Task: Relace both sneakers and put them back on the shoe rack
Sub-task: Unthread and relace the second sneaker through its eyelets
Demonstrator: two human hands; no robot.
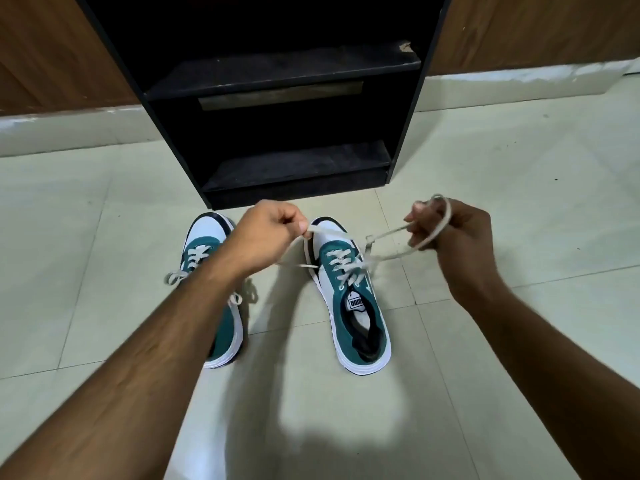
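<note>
Two teal-and-white sneakers stand on the floor, toes toward the rack. The right sneaker has its white lace threaded through the eyelets. My left hand pinches one lace end above the toe. My right hand holds the other end, looped around its fingers, pulled out to the right. The left sneaker lies partly hidden under my left forearm, with its lace tied in a bow at the side.
A black shoe rack with two bare shelves stands just beyond the sneakers against a brown wooden wall. Pale floor tiles spread on both sides and toward me.
</note>
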